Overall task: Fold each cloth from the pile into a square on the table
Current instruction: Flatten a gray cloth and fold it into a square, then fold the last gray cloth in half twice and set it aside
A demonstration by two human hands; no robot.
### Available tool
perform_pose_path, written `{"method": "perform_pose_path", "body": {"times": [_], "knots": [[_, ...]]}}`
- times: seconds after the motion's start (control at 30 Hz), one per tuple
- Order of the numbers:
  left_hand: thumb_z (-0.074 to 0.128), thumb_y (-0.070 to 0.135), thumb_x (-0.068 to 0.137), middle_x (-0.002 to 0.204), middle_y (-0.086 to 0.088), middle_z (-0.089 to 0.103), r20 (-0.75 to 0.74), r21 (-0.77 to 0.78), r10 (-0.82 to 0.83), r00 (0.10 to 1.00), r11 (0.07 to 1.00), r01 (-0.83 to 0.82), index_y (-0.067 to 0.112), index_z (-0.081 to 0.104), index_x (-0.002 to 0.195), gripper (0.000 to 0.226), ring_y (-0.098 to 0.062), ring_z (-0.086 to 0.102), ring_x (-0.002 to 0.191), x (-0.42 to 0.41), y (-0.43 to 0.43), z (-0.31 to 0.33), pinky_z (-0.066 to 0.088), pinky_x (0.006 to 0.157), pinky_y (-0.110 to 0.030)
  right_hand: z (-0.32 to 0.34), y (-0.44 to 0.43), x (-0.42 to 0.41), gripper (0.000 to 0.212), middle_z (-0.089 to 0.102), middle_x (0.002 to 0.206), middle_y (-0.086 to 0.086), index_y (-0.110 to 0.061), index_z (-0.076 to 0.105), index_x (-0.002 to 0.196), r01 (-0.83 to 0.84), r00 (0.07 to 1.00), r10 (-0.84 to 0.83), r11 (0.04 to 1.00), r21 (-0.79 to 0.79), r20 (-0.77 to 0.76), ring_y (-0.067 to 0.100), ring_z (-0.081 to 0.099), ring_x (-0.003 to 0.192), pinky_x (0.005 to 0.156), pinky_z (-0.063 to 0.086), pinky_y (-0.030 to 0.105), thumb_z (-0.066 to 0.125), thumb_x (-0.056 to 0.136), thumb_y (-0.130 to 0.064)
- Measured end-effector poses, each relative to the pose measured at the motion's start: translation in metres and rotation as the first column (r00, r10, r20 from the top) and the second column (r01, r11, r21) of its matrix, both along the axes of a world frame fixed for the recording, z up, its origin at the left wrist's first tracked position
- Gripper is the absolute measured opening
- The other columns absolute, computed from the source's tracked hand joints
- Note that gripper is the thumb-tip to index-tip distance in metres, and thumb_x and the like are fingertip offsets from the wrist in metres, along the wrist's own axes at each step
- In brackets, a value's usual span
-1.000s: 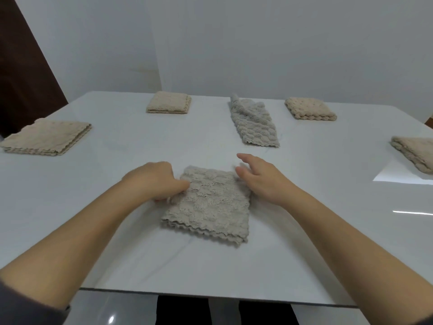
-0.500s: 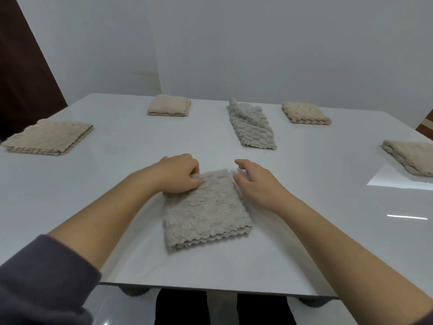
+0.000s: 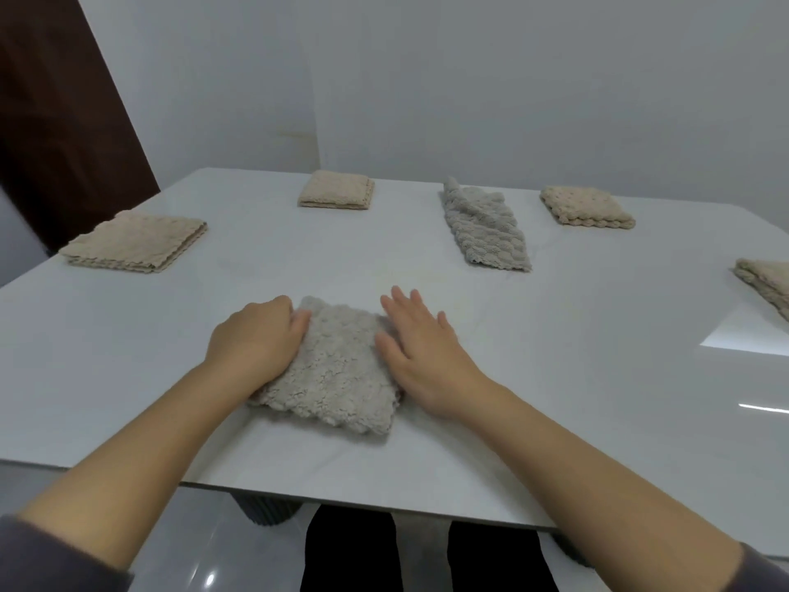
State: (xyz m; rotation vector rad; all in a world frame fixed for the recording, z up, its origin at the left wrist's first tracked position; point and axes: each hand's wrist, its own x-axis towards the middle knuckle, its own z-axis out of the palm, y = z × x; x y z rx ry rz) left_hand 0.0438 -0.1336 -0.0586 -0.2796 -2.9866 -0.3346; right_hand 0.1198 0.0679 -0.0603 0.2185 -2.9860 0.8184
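Observation:
A folded grey-beige fluffy cloth (image 3: 337,369) lies near the front edge of the white table (image 3: 555,378). My left hand (image 3: 254,341) rests on the cloth's left edge, its fingertips bent onto the fabric. My right hand (image 3: 420,350) lies flat with straight fingers on the cloth's right edge. A grey cloth (image 3: 484,226), loosely laid out and unfolded, sits farther back in the middle.
Folded beige squares sit around the table: one at the left (image 3: 134,241), one at the back (image 3: 337,195), one at the back right (image 3: 585,207) and one at the right edge (image 3: 766,282). A dark door (image 3: 55,121) stands at the left.
The cloth has turned and now lies squarer to me. My right hand has flattened onto its right edge; my left hand has slid down along the left side.

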Motion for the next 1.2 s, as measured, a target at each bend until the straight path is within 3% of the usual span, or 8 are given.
{"method": "perform_pose_path", "body": {"times": [0.47,0.53,0.6,0.67,0.73,0.87,1.03,1.2], "knots": [[0.029,0.046,0.100,0.068,-0.003,0.053,-0.177,-0.166,0.187,0.966,0.962,-0.217,0.015,0.051,0.080,0.043,-0.025,0.050,0.063,0.005,-0.108,-0.008,0.031,0.051,-0.031,-0.012,-0.114,-0.019,0.065,-0.007,0.163,0.005,-0.012,0.000,0.155,-0.228,0.973,0.215,0.950,0.211,0.083,0.020,-0.013,0.149,0.118,-0.009,0.055,0.019,0.103,-0.046],[0.033,0.041,0.101,0.074,-0.006,0.058,-0.232,-0.170,0.200,0.952,0.955,-0.242,0.011,0.052,0.091,0.037,-0.027,0.052,0.065,0.009,-0.107,-0.008,0.035,0.053,-0.032,-0.007,-0.114,-0.020,0.064,-0.008,0.163,0.005,-0.011,0.000,0.155,-0.238,0.970,0.221,0.947,0.214,0.101,0.020,-0.014,0.149,0.118,-0.010,0.055,0.020,0.104,-0.044],[0.038,0.030,0.099,0.102,-0.012,0.063,-0.284,-0.055,0.159,0.946,0.982,-0.182,0.009,0.051,0.117,0.030,-0.032,0.058,0.086,0.013,-0.105,-0.004,0.045,0.067,-0.038,0.000,-0.114,-0.020,0.063,-0.009,0.163,0.006,-0.010,0.000,0.155,-0.230,0.972,0.214,0.953,0.197,0.099,0.021,-0.014,0.149,0.118,-0.010,0.053,0.020,0.104,-0.041],[0.037,0.022,0.097,0.140,-0.010,0.047,-0.228,0.090,0.015,0.974,0.996,0.006,0.012,0.037,0.142,0.046,-0.029,0.046,0.126,0.013,-0.103,-0.003,0.041,0.099,-0.045,0.005,-0.119,-0.019,0.063,-0.009,0.163,0.008,-0.008,-0.001,0.155,-0.222,0.974,0.211,0.958,0.184,0.078,0.022,-0.015,0.149,0.119,-0.010,0.050,0.018,0.104,-0.040],[0.028,0.026,0.098,0.159,-0.001,0.022,-0.067,0.115,-0.175,0.982,0.977,0.182,0.018,0.019,0.152,0.055,-0.016,0.017,0.146,0.013,-0.101,-0.006,0.018,0.118,-0.041,0.002,-0.127,-0.013,0.065,-0.010,0.162,0.010,-0.006,-0.003,0.154,-0.243,0.969,0.228,0.947,0.212,0.091,0.023,-0.015,0.148,0.120,-0.010,0.047,0.016,0.104,-0.043],[0.014,0.036,0.102,0.160,0.015,-0.008,0.183,-0.048,-0.217,0.959,0.972,0.229,0.027,-0.003,0.154,0.055,0.001,-0.013,0.144,0.014,-0.101,-0.020,-0.007,0.120,-0.037,-0.019,-0.130,-0.007,0.068,-0.015,0.162,0.010,-0.007,-0.009,0.153,-0.234,0.972,0.220,0.926,0.295,0.081,0.022,-0.019,0.148,0.119,-0.011,0.046,0.016,0.103,-0.045],[0.010,0.036,0.102,0.160,0.012,-0.013,0.224,-0.117,-0.159,0.962,0.975,0.188,0.025,-0.007,0.154,0.055,-0.001,-0.015,0.144,0.018,-0.096,-0.013,-0.011,0.119,-0.042,-0.021,-0.128,-0.011,0.068,-0.012,0.162,0.009,-0.007,-0.007,0.154,-0.251,0.968,0.245,0.918,0.307,0.058,0.021,-0.016,0.148,0.120,-0.010,0.046,0.016,0.103,-0.046],[0.009,0.038,0.102,0.160,0.006,-0.015,0.321,-0.288,-0.054,0.946,0.946,0.151,0.021,-0.007,0.154,0.057,-0.009,-0.012,0.147,0.013,-0.082,0.008,-0.012,0.117,-0.052,-0.013,-0.099,-0.011,0.066,-0.006,0.163,0.004,-0.012,0.000,0.155,-0.251,0.968,0.249,0.958,0.139,0.029,0.017,-0.012,0.149,0.120,-0.009,0.043,0.019,0.103,-0.048]]}}
